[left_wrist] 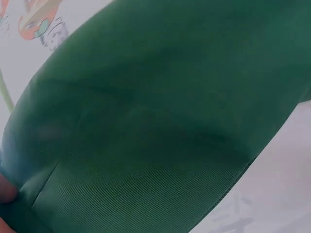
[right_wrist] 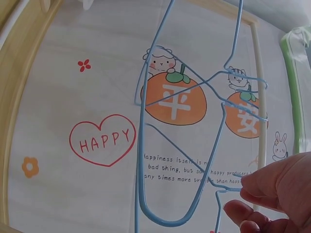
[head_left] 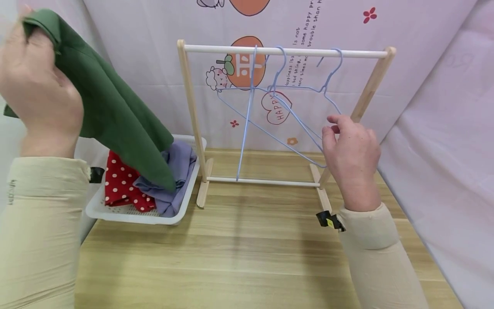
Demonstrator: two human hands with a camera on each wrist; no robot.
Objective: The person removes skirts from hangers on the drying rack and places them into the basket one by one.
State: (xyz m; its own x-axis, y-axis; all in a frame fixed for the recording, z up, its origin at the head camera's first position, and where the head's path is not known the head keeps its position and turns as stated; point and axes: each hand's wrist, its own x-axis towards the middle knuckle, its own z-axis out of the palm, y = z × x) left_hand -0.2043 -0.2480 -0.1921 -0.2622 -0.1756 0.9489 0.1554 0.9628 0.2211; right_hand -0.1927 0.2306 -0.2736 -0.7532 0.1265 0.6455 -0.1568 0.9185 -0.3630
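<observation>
At the upper left of the head view, my left hand (head_left: 44,86) grips a green garment (head_left: 112,103) by its top edge. The cloth slants down to the right, its lower end over the white basket (head_left: 135,219). It fills most of the left wrist view, where fingertips (left_wrist: 7,190) show at the lower left edge. My right hand (head_left: 351,154), fingers bent and thumb apart from the index finger, is raised before the rack's right post. Three blue wire hangers (head_left: 285,101) hang from the rail. In the right wrist view, fingers (right_wrist: 272,184) appear beside a hanger's neck (right_wrist: 228,188).
The wooden rack (head_left: 191,107) with its white rail (head_left: 231,49) stands on a wood-grain table (head_left: 247,244). A red polka-dot cloth (head_left: 121,180) and a lavender cloth (head_left: 179,159) lie in the basket. Behind hangs a printed white curtain (head_left: 135,56).
</observation>
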